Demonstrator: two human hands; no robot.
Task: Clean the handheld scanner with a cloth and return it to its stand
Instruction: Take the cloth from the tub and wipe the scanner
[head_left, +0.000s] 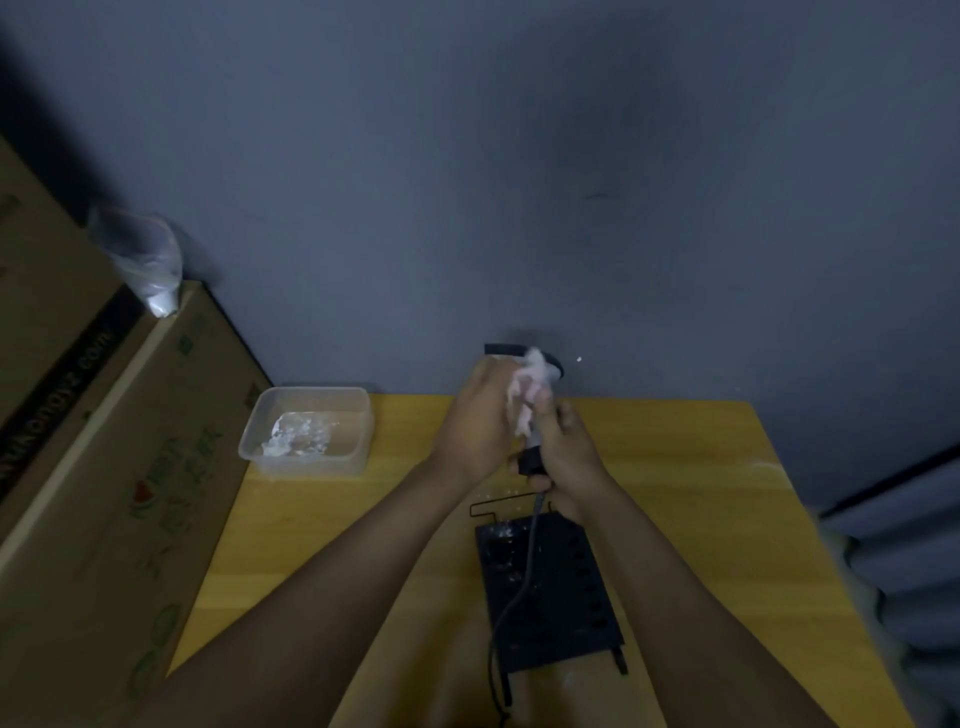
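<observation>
The black handheld scanner (530, 460) is held upright above the far half of the yellow table (701, 493). My right hand (569, 457) grips its handle. My left hand (480, 421) presses a crumpled white cloth (530, 389) against the scanner's upper body, hiding most of the head; only a dark edge shows at the top. The scanner's grey cable (524, 577) hangs down over the black perforated stand (556, 592), which lies flat on the table right below my hands.
A clear plastic container (311, 431) with white crumpled material inside sits at the table's far left corner. Large cardboard boxes (104, 467) stand against the table's left side, with a plastic bag (140, 254) on top. A grey wall lies behind.
</observation>
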